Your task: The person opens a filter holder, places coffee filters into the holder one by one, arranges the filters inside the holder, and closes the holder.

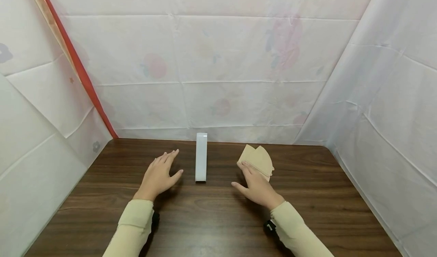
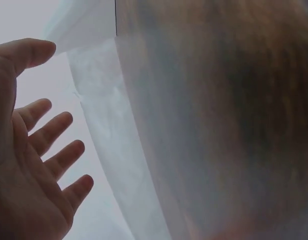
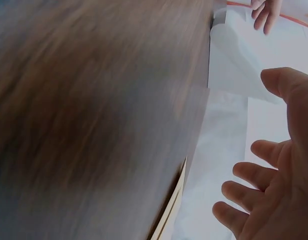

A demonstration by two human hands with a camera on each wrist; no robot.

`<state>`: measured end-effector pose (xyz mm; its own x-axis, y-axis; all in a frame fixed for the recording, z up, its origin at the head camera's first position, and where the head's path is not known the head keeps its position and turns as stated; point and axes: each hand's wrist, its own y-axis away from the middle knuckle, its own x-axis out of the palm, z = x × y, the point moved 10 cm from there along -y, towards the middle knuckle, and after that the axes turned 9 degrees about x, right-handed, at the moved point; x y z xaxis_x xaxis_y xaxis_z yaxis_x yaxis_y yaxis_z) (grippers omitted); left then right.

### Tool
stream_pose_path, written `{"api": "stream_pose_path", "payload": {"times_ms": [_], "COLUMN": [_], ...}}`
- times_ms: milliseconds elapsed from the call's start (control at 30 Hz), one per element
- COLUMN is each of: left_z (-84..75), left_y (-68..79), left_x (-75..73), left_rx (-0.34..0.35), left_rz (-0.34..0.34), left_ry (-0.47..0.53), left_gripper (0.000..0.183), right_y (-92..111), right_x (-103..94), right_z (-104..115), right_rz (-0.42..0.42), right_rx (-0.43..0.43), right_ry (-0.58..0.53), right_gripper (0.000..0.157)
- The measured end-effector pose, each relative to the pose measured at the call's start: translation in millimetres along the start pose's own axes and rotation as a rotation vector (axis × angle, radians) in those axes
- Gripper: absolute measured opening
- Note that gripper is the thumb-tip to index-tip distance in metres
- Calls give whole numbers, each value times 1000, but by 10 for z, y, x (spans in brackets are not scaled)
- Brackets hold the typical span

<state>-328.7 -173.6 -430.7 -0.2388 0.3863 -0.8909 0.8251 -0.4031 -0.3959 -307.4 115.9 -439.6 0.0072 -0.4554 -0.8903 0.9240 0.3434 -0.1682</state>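
A stack of tan, fan-shaped paper coffee filters (image 1: 261,159) lies on the right half of the wooden table. My right hand (image 1: 257,186) is over their near left edge in the head view, fingers extended. The right wrist view shows that hand raised apart from the filters (image 3: 170,212), with nothing in its grasp. Left of the middle, a long, narrow white box (image 1: 201,156) points away from me. To its left hovers my left hand (image 1: 158,177), thumb spread and fingers reaching forward, holding nothing and not touching the box.
The dark wood table (image 1: 211,219) reaches back to a white patterned cloth (image 1: 218,59) hanging behind it. Similar cloth closes off both sides. A red strip (image 1: 80,67) runs down the left corner. Each wrist carries a black device below the sleeve.
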Motion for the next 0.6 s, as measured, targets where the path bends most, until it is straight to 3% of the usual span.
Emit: {"api": "stream_pose_path", "payload": {"times_ms": [600], "left_z": [10], "left_y": [-103], "left_x": [78], "left_rx": [-12], "left_rz": [-26], "left_ry": [173], "left_gripper": [63], "right_y": [-191], "right_x": [263], "right_z": [271], "right_rz": [115], "right_rx": [32], "right_ry": [-66], "right_gripper": [80]}}
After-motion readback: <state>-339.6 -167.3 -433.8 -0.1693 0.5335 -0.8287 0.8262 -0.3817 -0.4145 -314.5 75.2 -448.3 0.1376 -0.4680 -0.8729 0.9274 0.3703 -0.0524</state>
